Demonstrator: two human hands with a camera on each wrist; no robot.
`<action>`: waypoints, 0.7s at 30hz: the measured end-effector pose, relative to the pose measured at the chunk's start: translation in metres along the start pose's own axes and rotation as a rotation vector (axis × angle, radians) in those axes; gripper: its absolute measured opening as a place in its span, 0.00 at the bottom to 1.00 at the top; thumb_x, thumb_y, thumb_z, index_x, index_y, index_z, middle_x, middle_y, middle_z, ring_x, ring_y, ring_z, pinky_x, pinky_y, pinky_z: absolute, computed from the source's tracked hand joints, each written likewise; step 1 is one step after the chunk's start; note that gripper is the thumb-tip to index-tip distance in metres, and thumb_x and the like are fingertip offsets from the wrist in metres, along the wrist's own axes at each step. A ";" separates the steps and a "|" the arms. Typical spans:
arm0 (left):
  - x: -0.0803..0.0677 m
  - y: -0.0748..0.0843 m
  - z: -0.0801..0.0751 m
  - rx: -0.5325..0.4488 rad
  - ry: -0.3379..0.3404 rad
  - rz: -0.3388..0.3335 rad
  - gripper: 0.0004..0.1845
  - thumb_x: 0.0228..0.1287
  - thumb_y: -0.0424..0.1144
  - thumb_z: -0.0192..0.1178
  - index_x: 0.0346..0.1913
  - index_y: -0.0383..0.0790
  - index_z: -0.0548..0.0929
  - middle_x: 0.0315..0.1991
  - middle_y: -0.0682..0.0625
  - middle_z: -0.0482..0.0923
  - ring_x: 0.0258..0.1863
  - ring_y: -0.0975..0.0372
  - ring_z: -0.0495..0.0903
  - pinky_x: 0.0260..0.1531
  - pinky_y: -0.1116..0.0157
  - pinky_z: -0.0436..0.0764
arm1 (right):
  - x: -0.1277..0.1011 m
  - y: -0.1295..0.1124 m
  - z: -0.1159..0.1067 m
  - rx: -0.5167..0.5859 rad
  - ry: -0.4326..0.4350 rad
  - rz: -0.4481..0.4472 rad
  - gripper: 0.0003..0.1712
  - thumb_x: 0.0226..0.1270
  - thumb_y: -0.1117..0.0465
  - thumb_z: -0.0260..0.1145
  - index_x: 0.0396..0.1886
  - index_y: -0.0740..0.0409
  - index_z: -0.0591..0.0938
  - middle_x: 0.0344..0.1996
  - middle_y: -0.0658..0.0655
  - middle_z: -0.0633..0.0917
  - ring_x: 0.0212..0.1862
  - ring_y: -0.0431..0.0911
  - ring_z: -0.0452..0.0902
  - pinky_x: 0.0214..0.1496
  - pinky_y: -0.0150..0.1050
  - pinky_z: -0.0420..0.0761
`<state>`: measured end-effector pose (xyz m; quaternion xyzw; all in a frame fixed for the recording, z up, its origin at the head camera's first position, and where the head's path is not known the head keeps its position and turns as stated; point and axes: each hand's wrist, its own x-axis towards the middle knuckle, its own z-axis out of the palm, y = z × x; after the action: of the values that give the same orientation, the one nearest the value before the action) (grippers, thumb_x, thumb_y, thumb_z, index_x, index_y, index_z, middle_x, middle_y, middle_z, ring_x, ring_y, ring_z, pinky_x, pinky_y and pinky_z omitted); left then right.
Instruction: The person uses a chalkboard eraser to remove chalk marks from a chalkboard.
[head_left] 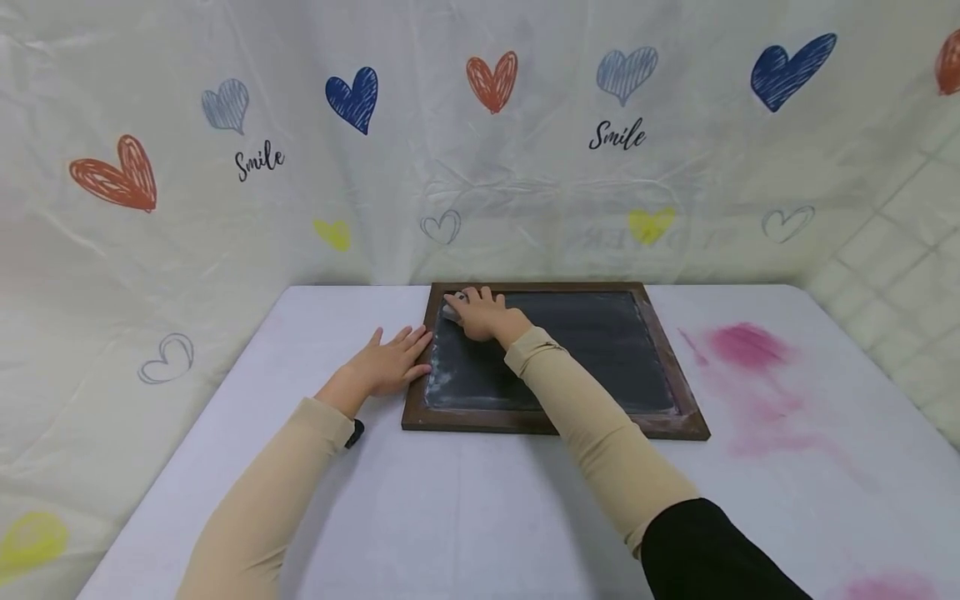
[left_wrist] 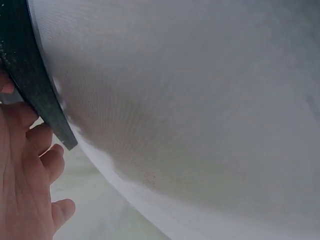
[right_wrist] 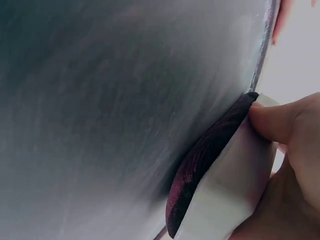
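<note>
A small chalkboard [head_left: 592, 350] in a brown wooden frame lies on the white table. My right hand [head_left: 482, 317] grips a chalkboard eraser [right_wrist: 225, 185] with a white body and a dark felt pad. The felt lies against the board at its upper left corner; in the head view the hand covers most of the eraser. With fingers spread, my left hand [head_left: 386, 362] rests at the left side of the frame. The left wrist view shows its fingers along the frame's edge [left_wrist: 35, 75]. Pale chalk smears show on the board's left part.
Pink powder stains [head_left: 750, 346] mark the white tablecloth [head_left: 465, 500] right of the board. Behind the table hangs a pale curtain [head_left: 420, 167] printed with hearts and words. A dark band [head_left: 355, 433] sits at the left wrist.
</note>
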<state>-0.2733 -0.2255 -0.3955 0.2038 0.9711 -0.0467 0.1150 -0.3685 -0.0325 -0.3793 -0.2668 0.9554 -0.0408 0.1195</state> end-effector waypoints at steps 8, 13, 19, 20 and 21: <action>-0.001 0.000 -0.003 0.003 -0.012 0.013 0.38 0.84 0.58 0.39 0.83 0.38 0.49 0.83 0.43 0.45 0.81 0.48 0.47 0.73 0.35 0.45 | -0.008 0.035 -0.002 0.049 0.062 0.125 0.34 0.86 0.57 0.46 0.85 0.45 0.49 0.80 0.64 0.51 0.79 0.63 0.44 0.76 0.60 0.50; 0.001 -0.001 0.001 -0.004 -0.005 0.028 0.37 0.83 0.58 0.39 0.83 0.38 0.50 0.83 0.42 0.46 0.80 0.48 0.48 0.73 0.35 0.45 | -0.026 0.073 0.000 0.093 0.070 0.197 0.34 0.86 0.57 0.47 0.85 0.48 0.49 0.80 0.67 0.51 0.79 0.65 0.44 0.74 0.62 0.52; 0.001 -0.006 0.005 -0.017 -0.002 0.032 0.38 0.83 0.58 0.39 0.83 0.38 0.49 0.83 0.42 0.45 0.81 0.47 0.47 0.73 0.34 0.43 | -0.053 0.117 -0.001 0.142 0.097 0.250 0.35 0.85 0.58 0.47 0.85 0.52 0.49 0.79 0.70 0.50 0.77 0.68 0.42 0.73 0.66 0.51; 0.001 -0.007 0.004 -0.018 0.001 0.031 0.38 0.83 0.58 0.40 0.83 0.38 0.49 0.83 0.42 0.45 0.81 0.47 0.47 0.73 0.34 0.43 | -0.058 0.123 -0.002 0.148 0.101 0.258 0.35 0.85 0.58 0.48 0.85 0.53 0.49 0.79 0.70 0.50 0.78 0.69 0.42 0.73 0.67 0.50; 0.002 -0.007 0.004 -0.017 0.004 0.032 0.38 0.83 0.58 0.40 0.83 0.38 0.49 0.83 0.42 0.45 0.81 0.47 0.47 0.73 0.35 0.43 | -0.063 0.129 -0.003 0.154 0.102 0.268 0.35 0.85 0.59 0.47 0.85 0.53 0.48 0.79 0.71 0.50 0.78 0.70 0.41 0.73 0.67 0.50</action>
<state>-0.2769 -0.2322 -0.3997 0.2186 0.9683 -0.0362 0.1156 -0.3816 0.1111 -0.3813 -0.1245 0.9814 -0.1111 0.0954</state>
